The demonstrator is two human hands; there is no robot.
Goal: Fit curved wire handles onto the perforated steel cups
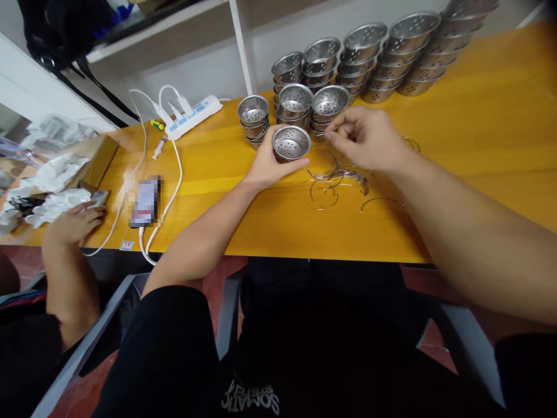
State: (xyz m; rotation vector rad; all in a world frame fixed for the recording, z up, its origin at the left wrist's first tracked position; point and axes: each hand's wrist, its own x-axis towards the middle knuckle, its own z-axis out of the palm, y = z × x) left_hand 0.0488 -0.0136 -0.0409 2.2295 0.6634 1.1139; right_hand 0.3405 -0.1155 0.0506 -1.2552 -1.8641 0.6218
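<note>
My left hand [266, 162] is wrapped round a small perforated metal cup [291, 144], its open mouth facing up. To its right, my right hand [359, 133] is pinched closed just above the table. A thin wire [321, 136] seems to show at its fingertips, mostly hidden by the fingers. Below the right hand lies a loose pile of thin curved wires [352, 177], with one single curved wire [383, 201] apart on the right. Right behind my hands stand short stacks of the same cups [295, 100].
Taller stacks of cups [413, 35] line the table's [282, 226] back. On the left are a white power strip [195, 119] with cables, a syringe [159, 147] and a phone [146, 202]. Another person's hand [73, 223] rests on a device near plastic bags [58, 174].
</note>
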